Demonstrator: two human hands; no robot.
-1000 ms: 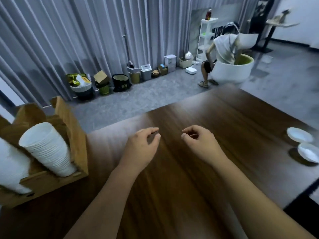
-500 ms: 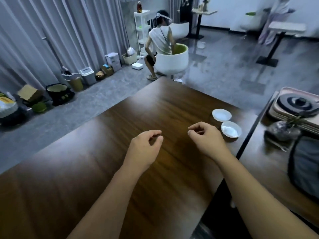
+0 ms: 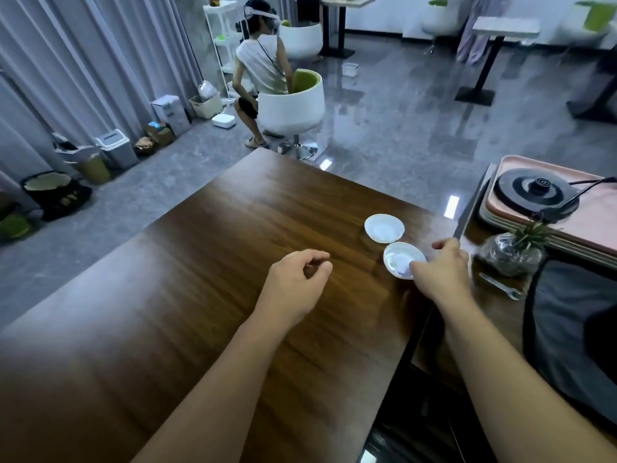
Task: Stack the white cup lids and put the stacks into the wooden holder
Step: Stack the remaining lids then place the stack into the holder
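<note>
Two round white plastic cup lids are seen lying flat on the dark wooden table [image 3: 207,262], close to its far right edge. The farther white lid [image 3: 384,228] is shown whole, a shallow disc with a raised rim and a paler centre. The nearer white lid [image 3: 400,259] is set just beside it, their rims almost touching or touching; which cannot be told. Its near right edge is covered by the right hand [image 3: 440,272]. No stacking is seen: each lid lies singly.
</note>
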